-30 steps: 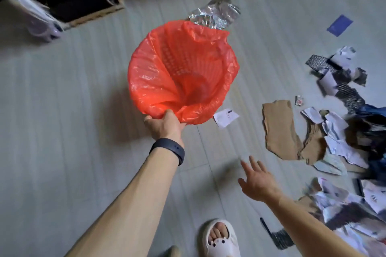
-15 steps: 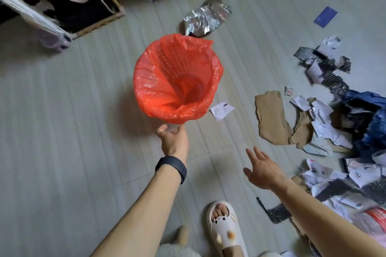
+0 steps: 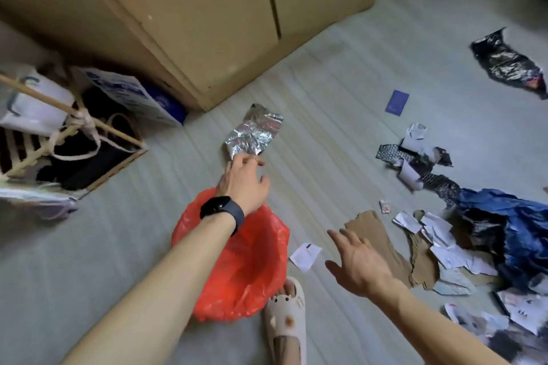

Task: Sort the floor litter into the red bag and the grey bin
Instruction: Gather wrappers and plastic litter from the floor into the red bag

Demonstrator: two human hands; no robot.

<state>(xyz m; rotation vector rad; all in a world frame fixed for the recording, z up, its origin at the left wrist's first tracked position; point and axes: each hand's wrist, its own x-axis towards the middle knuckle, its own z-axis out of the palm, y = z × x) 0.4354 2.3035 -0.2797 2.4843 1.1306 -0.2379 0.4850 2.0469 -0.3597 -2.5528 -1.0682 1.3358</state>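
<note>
The red bag (image 3: pixel 252 270), lining a bin, stands open on the floor right in front of my slippered foot. My left hand (image 3: pixel 244 184) stretches out past it, fingertips at the near edge of a crumpled silver foil wrapper (image 3: pixel 255 133); whether they touch it I cannot tell. My right hand (image 3: pixel 357 264) hovers open, fingers spread, above the floor beside a torn brown cardboard piece (image 3: pixel 376 234). A small white paper slip (image 3: pixel 305 255) lies between the bag and that hand. No grey bin is in view.
Paper scraps (image 3: pixel 444 240), a blue plastic sheet (image 3: pixel 516 225) and black foil (image 3: pixel 504 65) litter the right side. A purple card (image 3: pixel 397 102) lies further back. Large cardboard boxes (image 3: pixel 207 18) stand behind; a wooden rack with bags (image 3: pixel 59 139) is at the left.
My left hand let go of the red bag, which now stands on the floor near my foot, and reached forward to the silver foil. The view tilted up.
</note>
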